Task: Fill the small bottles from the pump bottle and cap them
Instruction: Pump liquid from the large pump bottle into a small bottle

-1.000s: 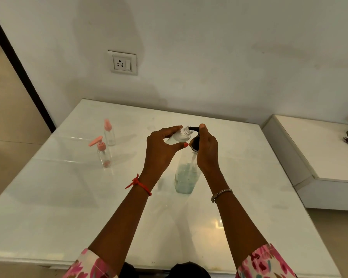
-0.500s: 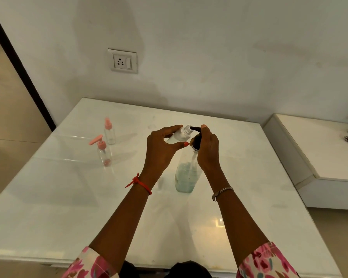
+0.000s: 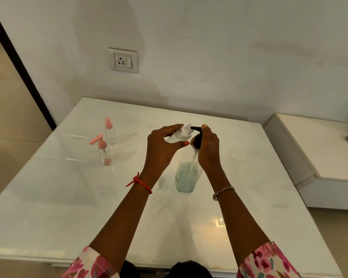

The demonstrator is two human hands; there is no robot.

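clear small bottle (image 3: 179,135) gripped in left hand (image 3: 161,151), mouth at spout (image 3: 195,128), right hand (image 3: 209,151) around pump head (image 3: 197,140)

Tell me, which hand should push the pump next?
The right hand, probably. Its fingers wrap the black pump head, whose nozzle points into the open small bottle. The left hand is busy holding that bottle tilted at the nozzle.

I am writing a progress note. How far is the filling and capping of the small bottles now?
Done: the near pink-topped bottle and the far pink-topped bottle stand capped; whether they are filled I cannot tell. In hand: the left hand holds an uncapped small bottle at the nozzle of the pump bottle, whose head the right hand grips. Left: finish filling it and cap it.
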